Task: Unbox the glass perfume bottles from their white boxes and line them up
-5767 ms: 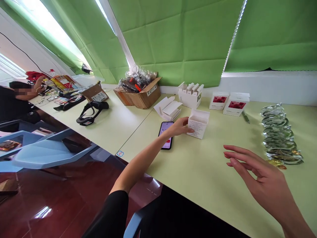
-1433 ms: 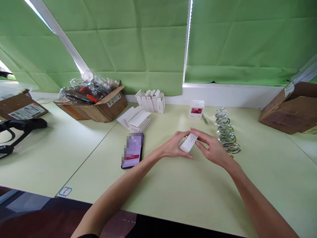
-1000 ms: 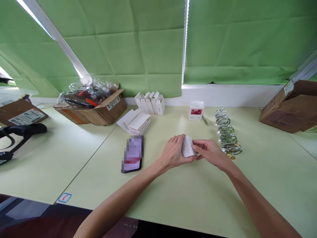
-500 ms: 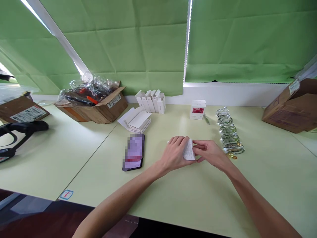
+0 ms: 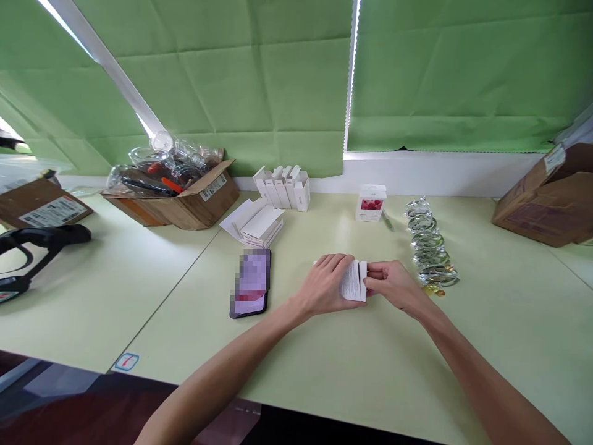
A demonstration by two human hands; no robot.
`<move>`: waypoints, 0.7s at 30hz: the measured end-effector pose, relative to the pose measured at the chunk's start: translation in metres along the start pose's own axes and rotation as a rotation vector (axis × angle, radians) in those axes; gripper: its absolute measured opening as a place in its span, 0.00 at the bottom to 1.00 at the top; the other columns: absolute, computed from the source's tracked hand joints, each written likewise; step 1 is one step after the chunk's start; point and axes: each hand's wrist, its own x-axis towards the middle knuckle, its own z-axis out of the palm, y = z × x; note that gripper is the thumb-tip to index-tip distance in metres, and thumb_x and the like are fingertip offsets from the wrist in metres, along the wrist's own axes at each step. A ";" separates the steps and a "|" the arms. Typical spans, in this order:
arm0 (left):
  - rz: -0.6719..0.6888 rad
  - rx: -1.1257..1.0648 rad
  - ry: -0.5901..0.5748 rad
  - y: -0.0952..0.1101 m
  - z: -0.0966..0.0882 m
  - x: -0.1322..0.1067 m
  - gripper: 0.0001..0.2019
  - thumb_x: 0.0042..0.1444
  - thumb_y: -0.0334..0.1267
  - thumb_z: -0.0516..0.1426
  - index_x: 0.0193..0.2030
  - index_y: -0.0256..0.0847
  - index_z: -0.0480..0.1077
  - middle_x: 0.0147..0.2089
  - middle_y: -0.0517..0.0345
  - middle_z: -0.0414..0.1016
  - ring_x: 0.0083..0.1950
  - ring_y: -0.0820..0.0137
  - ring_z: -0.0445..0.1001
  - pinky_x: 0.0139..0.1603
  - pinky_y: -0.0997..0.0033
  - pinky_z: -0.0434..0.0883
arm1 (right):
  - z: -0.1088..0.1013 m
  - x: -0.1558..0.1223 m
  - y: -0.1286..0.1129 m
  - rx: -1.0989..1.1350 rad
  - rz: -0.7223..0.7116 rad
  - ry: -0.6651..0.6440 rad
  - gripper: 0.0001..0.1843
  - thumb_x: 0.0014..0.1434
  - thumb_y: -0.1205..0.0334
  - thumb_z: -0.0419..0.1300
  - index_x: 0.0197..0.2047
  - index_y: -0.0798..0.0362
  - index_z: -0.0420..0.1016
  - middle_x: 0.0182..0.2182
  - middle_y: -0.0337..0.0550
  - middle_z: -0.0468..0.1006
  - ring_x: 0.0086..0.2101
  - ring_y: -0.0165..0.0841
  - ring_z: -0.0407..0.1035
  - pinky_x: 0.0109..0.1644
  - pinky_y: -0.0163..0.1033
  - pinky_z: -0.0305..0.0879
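Note:
A small white carton (image 5: 354, 282) stands on the pale green table (image 5: 352, 364), held between both hands. My left hand (image 5: 324, 289) is wrapped round its left side, fingers over the top. My right hand (image 5: 391, 287) pinches its right edge, where a flap stands up. To the right, touching nothing, lies a row of clear plastic-wrapped items (image 5: 428, 247). A phone (image 5: 251, 290) lies face up to the left of my left hand.
A stack of flat white cartons (image 5: 256, 224) and a row of upright white cartons (image 5: 283, 186) stand behind. A white box with a red picture (image 5: 370, 203) and a pen (image 5: 386, 220) sit near the wall. Cardboard boxes (image 5: 183, 196) (image 5: 546, 198) flank the table; a black headset (image 5: 32, 247) lies far left.
The carton was picked up from beside the phone, brought to the middle, then turned upright between both hands. In the last half second the right fingers shifted to its right edge.

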 end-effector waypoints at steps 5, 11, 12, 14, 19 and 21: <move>-0.089 -0.183 0.003 -0.012 -0.008 0.000 0.43 0.40 0.57 0.70 0.60 0.45 0.59 0.55 0.49 0.73 0.53 0.55 0.75 0.53 0.56 0.73 | -0.011 0.002 -0.002 0.080 -0.002 -0.017 0.20 0.51 0.63 0.58 0.47 0.57 0.82 0.33 0.44 0.84 0.34 0.37 0.77 0.41 0.42 0.74; -0.135 -0.231 0.024 -0.013 -0.010 0.000 0.44 0.40 0.58 0.70 0.60 0.44 0.60 0.56 0.48 0.72 0.54 0.54 0.74 0.54 0.54 0.72 | 0.002 0.004 0.012 -0.531 -0.416 0.400 0.29 0.56 0.68 0.55 0.61 0.52 0.71 0.57 0.53 0.76 0.53 0.46 0.72 0.51 0.51 0.73; -0.158 -0.231 0.031 -0.013 -0.010 0.001 0.44 0.40 0.58 0.70 0.60 0.44 0.60 0.55 0.47 0.72 0.54 0.54 0.74 0.54 0.54 0.72 | 0.005 0.003 0.014 -0.654 -0.553 0.437 0.26 0.58 0.69 0.54 0.59 0.52 0.73 0.59 0.53 0.74 0.57 0.46 0.69 0.55 0.53 0.71; -0.218 -0.239 0.043 -0.013 -0.010 0.001 0.43 0.40 0.59 0.70 0.60 0.42 0.61 0.54 0.47 0.73 0.52 0.55 0.75 0.52 0.55 0.73 | 0.008 0.001 0.016 -0.815 -0.759 0.446 0.22 0.60 0.72 0.51 0.53 0.52 0.78 0.57 0.53 0.75 0.57 0.46 0.66 0.58 0.54 0.67; -0.298 -0.302 0.044 -0.014 -0.013 0.003 0.41 0.41 0.56 0.70 0.59 0.42 0.61 0.53 0.49 0.73 0.51 0.56 0.75 0.50 0.57 0.74 | 0.007 -0.008 0.003 -0.730 -0.933 0.341 0.10 0.63 0.68 0.56 0.37 0.52 0.79 0.39 0.48 0.79 0.40 0.38 0.69 0.46 0.47 0.68; -0.305 -0.321 0.029 -0.015 -0.014 0.003 0.42 0.40 0.54 0.70 0.60 0.43 0.61 0.54 0.49 0.73 0.53 0.56 0.75 0.51 0.57 0.74 | 0.004 -0.010 -0.001 -0.618 -0.846 0.253 0.13 0.65 0.62 0.56 0.30 0.51 0.77 0.31 0.44 0.78 0.35 0.35 0.69 0.43 0.43 0.66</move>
